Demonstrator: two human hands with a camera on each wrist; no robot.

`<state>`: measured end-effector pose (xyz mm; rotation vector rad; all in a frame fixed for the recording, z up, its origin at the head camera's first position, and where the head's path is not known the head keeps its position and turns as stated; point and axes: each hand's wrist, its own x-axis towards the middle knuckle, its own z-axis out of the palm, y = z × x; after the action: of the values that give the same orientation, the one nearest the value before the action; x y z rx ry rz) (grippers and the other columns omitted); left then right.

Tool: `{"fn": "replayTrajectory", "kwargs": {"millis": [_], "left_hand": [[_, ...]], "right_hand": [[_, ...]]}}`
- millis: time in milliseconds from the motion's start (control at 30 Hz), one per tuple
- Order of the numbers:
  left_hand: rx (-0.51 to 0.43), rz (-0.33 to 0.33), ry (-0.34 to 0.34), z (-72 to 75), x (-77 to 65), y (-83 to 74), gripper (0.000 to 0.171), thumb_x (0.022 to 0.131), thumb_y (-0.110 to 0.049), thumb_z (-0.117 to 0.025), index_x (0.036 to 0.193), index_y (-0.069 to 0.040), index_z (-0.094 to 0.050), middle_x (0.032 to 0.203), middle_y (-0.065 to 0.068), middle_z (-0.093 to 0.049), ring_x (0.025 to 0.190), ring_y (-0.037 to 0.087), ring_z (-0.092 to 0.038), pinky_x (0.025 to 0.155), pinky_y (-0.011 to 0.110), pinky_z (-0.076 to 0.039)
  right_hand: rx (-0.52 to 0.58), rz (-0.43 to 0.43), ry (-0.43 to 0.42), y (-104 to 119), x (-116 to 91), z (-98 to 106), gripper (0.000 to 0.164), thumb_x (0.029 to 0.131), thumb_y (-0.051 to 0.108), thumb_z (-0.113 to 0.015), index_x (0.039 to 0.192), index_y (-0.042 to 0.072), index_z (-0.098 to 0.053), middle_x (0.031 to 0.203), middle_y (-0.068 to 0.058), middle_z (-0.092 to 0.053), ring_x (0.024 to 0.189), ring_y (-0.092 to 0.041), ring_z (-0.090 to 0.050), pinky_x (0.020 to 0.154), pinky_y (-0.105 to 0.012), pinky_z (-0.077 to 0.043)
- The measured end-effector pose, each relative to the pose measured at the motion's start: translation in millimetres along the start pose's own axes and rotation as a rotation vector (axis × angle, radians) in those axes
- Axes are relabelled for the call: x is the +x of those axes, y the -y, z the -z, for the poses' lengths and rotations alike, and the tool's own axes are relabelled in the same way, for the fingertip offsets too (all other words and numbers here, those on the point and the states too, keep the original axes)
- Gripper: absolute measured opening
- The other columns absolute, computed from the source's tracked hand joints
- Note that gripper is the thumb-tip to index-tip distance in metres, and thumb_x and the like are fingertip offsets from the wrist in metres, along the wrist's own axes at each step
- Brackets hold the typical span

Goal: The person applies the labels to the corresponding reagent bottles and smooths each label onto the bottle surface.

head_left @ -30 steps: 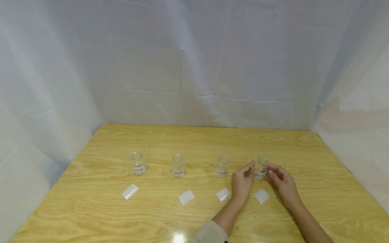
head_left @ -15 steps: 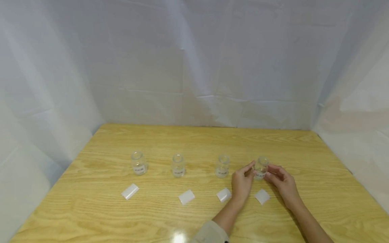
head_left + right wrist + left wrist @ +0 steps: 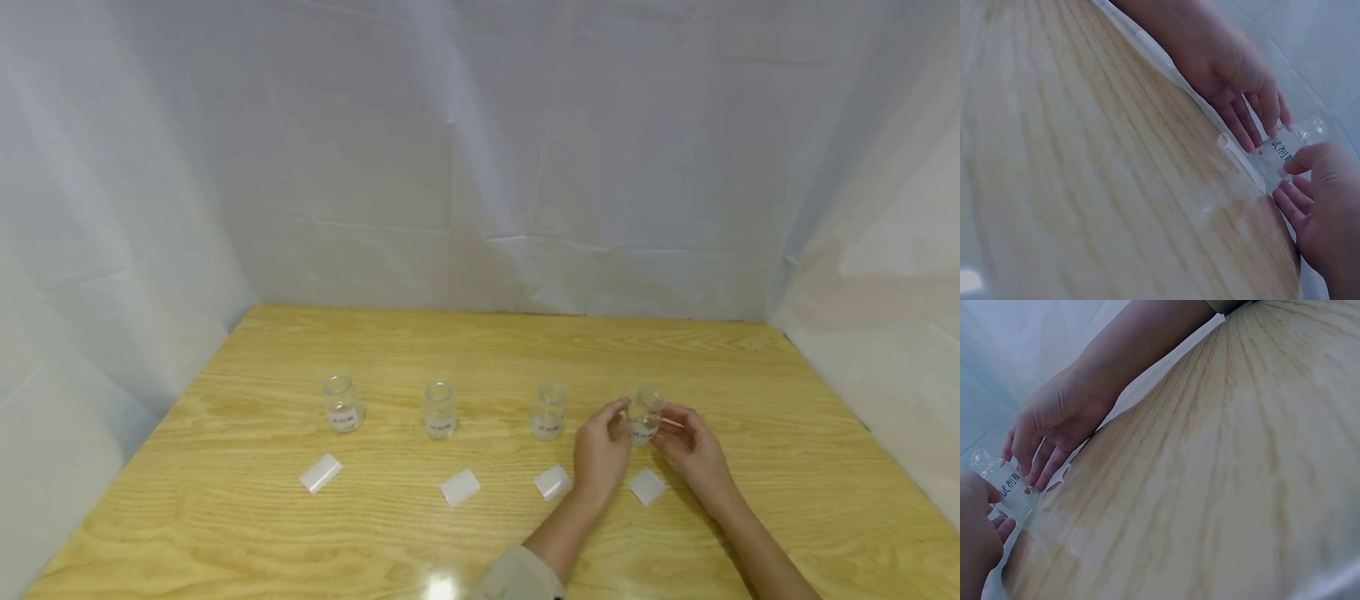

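Between my two hands stands the rightmost small clear glass reagent bottle (image 3: pixel 648 402), upright and without a lid. A white label (image 3: pixel 1280 153) with dark printed characters sits on its side, facing me. My left hand (image 3: pixel 602 457) holds the bottle from the left, its thumb near the label's edge. From the right, my right hand (image 3: pixel 701 462) holds it too, index finger at the glass and thumb lower down. In the left wrist view, fingertips of both hands lie along the edges of the label (image 3: pixel 1011 487). The bottle's base is partly hidden by fingers.
Three similar labelled bottles stand in a row to the left, the nearest bottle (image 3: pixel 548 410) close to my left hand. Small white paper pieces lie before the bottles, one paper piece (image 3: pixel 647 487) between my forearms. White sheeting (image 3: pixel 480 183) surrounds the wooden table (image 3: pixel 375 533).
Both thumbs have shifted slightly back from the front of the label, and my left hand has moved a little right. The bottle and the other things stay where they were.
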<state>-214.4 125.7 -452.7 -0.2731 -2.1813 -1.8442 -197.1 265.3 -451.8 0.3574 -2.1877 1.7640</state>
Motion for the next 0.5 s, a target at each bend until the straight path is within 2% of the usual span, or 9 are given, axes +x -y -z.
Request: {"fn": "replayTrajectory", "kwargs": {"millis": [133, 200, 267, 400, 500], "left_hand": [[0.071, -0.04, 0.005, -0.7, -0.6, 0.6, 0.049, 0.071, 0.009, -0.07, 0.114, -0.013, -0.063, 0.105, 0.003, -0.064, 0.087, 0.012, -0.059, 0.071, 0.018, -0.047], [0.098, -0.07, 0.001, -0.7, -0.9, 1.0, 0.051, 0.069, 0.009, -0.073, 0.115, -0.012, -0.063, 0.105, 0.002, -0.064, 0.086, 0.012, -0.059, 0.069, 0.017, -0.047], [0.111, -0.09, -0.004, -0.9, -1.1, 1.6, 0.052, 0.068, 0.008, -0.074, 0.114, -0.012, -0.062, 0.105, 0.002, -0.064, 0.083, 0.011, -0.059, 0.067, 0.017, -0.047], [0.117, -0.11, -0.016, -1.5, -1.4, 3.0, 0.052, 0.068, 0.01, -0.073, 0.113, -0.013, -0.063, 0.103, 0.003, -0.064, 0.081, 0.011, -0.06, 0.066, 0.015, -0.047], [0.108, -0.118, -0.028, -1.7, -1.5, 3.7, 0.052, 0.068, 0.015, -0.071, 0.112, -0.012, -0.063, 0.102, 0.004, -0.065, 0.082, 0.012, -0.061, 0.066, 0.016, -0.048]], "right_hand": [[-0.043, 0.005, 0.013, -0.6, 0.4, -2.6, 0.051, 0.076, -0.021, -0.057, 0.122, -0.019, -0.034, 0.113, -0.011, -0.049, 0.096, 0.001, -0.051, 0.079, -0.014, -0.045], [-0.069, -0.009, 0.026, -0.6, 0.2, -3.3, 0.054, 0.077, -0.02, -0.059, 0.124, -0.018, -0.032, 0.114, -0.025, -0.046, 0.094, 0.003, -0.051, 0.079, -0.014, -0.045], [-0.13, -0.027, 0.039, -1.1, 0.0, -3.1, 0.055, 0.079, -0.015, -0.061, 0.126, -0.016, -0.033, 0.116, -0.033, -0.044, 0.093, 0.006, -0.051, 0.078, -0.013, -0.045], [-0.241, -0.026, 0.04, -2.9, 0.4, -2.2, 0.053, 0.08, -0.008, -0.065, 0.126, -0.012, -0.039, 0.113, -0.033, -0.05, 0.09, 0.006, -0.052, 0.076, -0.012, -0.045], [-0.254, -0.005, 0.027, -4.5, 0.9, -1.7, 0.05, 0.079, -0.01, -0.065, 0.123, -0.012, -0.043, 0.11, -0.033, -0.053, 0.09, 0.004, -0.053, 0.076, -0.013, -0.045]]}}
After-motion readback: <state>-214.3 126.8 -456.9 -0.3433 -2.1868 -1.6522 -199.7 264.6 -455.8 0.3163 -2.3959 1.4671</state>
